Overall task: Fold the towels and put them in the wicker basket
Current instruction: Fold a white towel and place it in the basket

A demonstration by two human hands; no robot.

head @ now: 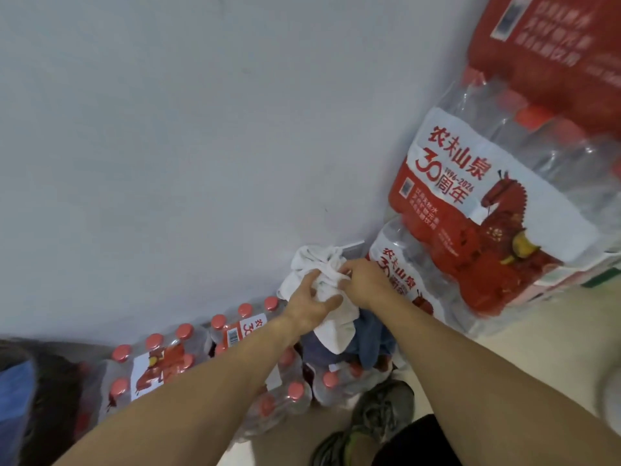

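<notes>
While the white towel [321,284] hangs bunched above blue cloth [371,338], the left hand [311,306] and right hand [364,284] both grip its top.

crumpled white towel [331,309]: partly hidden by both hands
blue cloth [371,338]: mostly covered
grey sneaker [383,406]: toe only visible

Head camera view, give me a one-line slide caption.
Both hands grip a crumpled white towel above shrink-wrapped water bottle packs.
</notes>
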